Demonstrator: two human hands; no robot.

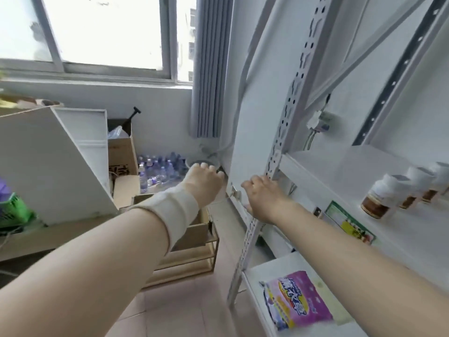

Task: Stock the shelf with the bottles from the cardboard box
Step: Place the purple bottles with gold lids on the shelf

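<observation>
Head camera view, tilted quite a bit, so bear with us. Both arms reach forward: our left hand (204, 182), with a pale wrap (170, 210) round the wrist, hangs in the air with loosely curled fingers and nothing in it that we can see. Our right hand (264, 198) is just as empty, fingers relaxed, right by the perforated upright (274, 154) of the white shelf (323, 186); whether it touches, we can't tell. Three bottles (379, 198) already sit in a row on the middle board, brown bases down and white caps up, their long axes running lower-left to upper-right in this skewed view. A green and yellow packet (349, 223) lies near them, and a pink packet (298, 300) sits on the board below. The open cardboard box (195, 231) is on a wooden rack (192, 261) under our left forearm, which hides most of it, contents included. Behind it is a pack of water bottles (158, 169), another carton (121, 152) and a slanted white panel (48, 161). Pale tiled floor (170, 312), grey curtain (211, 69), bright window (104, 30).
</observation>
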